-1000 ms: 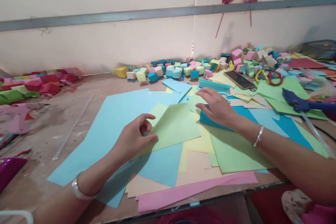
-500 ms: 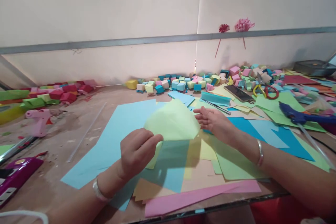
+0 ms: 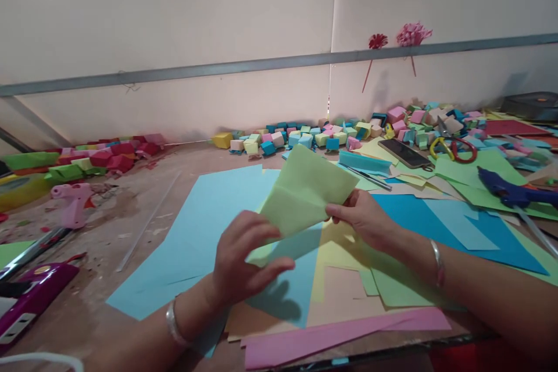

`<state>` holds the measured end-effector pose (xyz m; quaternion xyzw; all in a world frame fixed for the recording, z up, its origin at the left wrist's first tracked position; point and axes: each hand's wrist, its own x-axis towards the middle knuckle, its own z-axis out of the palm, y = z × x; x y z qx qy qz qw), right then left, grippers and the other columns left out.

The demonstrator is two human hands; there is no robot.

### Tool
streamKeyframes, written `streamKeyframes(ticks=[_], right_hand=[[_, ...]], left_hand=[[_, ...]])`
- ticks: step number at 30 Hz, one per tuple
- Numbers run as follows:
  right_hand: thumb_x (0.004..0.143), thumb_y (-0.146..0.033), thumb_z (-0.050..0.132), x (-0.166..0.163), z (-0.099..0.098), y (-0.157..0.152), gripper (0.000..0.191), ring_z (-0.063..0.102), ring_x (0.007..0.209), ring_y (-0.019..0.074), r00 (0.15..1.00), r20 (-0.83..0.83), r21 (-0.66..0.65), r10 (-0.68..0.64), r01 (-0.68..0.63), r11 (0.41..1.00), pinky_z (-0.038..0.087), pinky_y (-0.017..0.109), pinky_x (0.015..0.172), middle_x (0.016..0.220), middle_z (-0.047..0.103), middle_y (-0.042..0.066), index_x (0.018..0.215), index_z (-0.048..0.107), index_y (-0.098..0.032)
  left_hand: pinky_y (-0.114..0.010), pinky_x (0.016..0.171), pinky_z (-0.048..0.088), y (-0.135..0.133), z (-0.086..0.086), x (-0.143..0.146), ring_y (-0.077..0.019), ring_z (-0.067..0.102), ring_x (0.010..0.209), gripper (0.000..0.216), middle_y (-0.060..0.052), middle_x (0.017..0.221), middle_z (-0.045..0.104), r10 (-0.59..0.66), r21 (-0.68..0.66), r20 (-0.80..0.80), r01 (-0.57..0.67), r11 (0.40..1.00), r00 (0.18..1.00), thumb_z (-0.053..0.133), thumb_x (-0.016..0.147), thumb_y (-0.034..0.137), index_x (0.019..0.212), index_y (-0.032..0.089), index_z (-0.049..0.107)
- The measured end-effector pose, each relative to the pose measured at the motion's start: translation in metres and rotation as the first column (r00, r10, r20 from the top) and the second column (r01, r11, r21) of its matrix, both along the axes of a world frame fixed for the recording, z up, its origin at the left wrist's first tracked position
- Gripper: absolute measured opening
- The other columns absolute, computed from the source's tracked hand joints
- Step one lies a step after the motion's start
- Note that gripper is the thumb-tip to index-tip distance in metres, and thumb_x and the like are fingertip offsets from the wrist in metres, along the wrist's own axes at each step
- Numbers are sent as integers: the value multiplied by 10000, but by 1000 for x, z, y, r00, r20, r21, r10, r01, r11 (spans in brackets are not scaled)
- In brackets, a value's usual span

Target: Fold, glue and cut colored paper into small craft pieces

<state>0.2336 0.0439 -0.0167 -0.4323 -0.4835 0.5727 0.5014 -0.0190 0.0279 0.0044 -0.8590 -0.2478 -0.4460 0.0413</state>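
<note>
A light green sheet of paper [image 3: 307,189] with faint creases is held up above the table. My right hand [image 3: 360,215] pinches its lower right edge between thumb and fingers. My left hand [image 3: 250,258] is just below the sheet's left side, thumb and fingers spread apart and gripping nothing. Beneath both hands lie a large light blue sheet [image 3: 209,215], pale yellow pieces and a long pink strip [image 3: 340,334] along the table's front edge.
Small folded paper cubes [image 3: 279,139] line the back wall. On the right are a phone [image 3: 405,154], scissors [image 3: 453,150] and a blue glue gun [image 3: 510,189]. On the left are a pink glue gun [image 3: 73,203], a clear glue stick [image 3: 150,218] and a purple power strip [image 3: 41,302].
My right hand has gone from open beside the green paper to pinching its edge. My left hand has let go and opened. The sheet has turned and tilted up.
</note>
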Motion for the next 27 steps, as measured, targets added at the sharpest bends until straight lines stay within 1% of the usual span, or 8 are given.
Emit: streamKeyframes(ticks=[3, 4, 6, 8, 9, 12, 16, 27], right_hand=[[659, -239, 734, 8, 6, 5, 175, 543, 558, 108, 993, 119, 23, -7, 5, 1000, 412, 240, 540, 625, 660, 13, 772, 651, -135], [660, -227, 721, 9, 8, 5, 155, 541, 552, 108, 988, 152, 27, 2, -6, 1000, 409, 241, 537, 615, 654, 9, 763, 647, -138], [644, -193, 706, 7, 12, 2, 143, 547, 553, 112, 982, 190, 44, 15, -24, 999, 404, 241, 527, 626, 651, -2, 762, 639, -151], [632, -161, 690, 3, 15, -3, 157, 562, 572, 117, 979, 198, 63, 41, -54, 997, 409, 237, 523, 657, 657, -11, 778, 633, -164], [633, -152, 684, 1, 16, -6, 166, 571, 587, 119, 980, 193, 70, 56, -71, 995, 415, 234, 525, 679, 662, -13, 789, 632, -169], [677, -187, 685, -1, 16, -10, 163, 584, 619, 117, 979, 187, 73, 86, -101, 992, 431, 227, 538, 708, 669, -6, 833, 639, -170], [737, -284, 683, 0, 12, -10, 174, 573, 588, 114, 970, 183, -32, 158, -155, 987, 423, 232, 523, 684, 657, 18, 844, 653, -150], [700, -292, 728, -9, 2, -14, 212, 524, 565, 95, 988, -29, -112, 153, -155, 982, 393, 231, 515, 679, 613, -3, 852, 657, -161]], left_hand=[[-268, 663, 436, 10, 10, -5, -157, 533, 761, 298, -29, 837, 556, 181, -412, 244, -67, 909, 953, 723, 792, 413, 938, 188, 591], [-260, 639, 433, 14, 12, -7, -149, 532, 733, 318, -26, 833, 558, 206, -571, 267, -18, 821, 941, 682, 818, 452, 974, 187, 600], [-251, 582, 419, 17, 13, -8, -132, 510, 647, 415, -23, 787, 568, 159, -809, 280, 143, 570, 947, 581, 854, 556, 1005, 171, 617], [-235, 520, 375, 17, 11, -6, -109, 453, 559, 470, -6, 690, 548, 90, -906, 274, 225, 358, 958, 555, 841, 608, 902, 149, 637], [-225, 497, 351, 15, 9, -4, -97, 423, 528, 467, 8, 637, 520, 84, -926, 259, 223, 305, 962, 570, 829, 606, 813, 143, 631], [-202, 457, 299, 9, 7, 2, -75, 377, 487, 454, 38, 544, 436, 184, -945, 194, 134, 298, 964, 610, 813, 552, 620, 144, 561], [-189, 452, 293, 6, 10, 6, -73, 382, 490, 427, 39, 528, 445, 289, -948, 160, 65, 312, 944, 615, 797, 520, 609, 140, 576], [-226, 513, 432, 4, 0, 3, -135, 571, 577, 310, -31, 680, 674, 277, -970, 230, 198, 139, 933, 725, 763, 453, 793, 144, 719]])
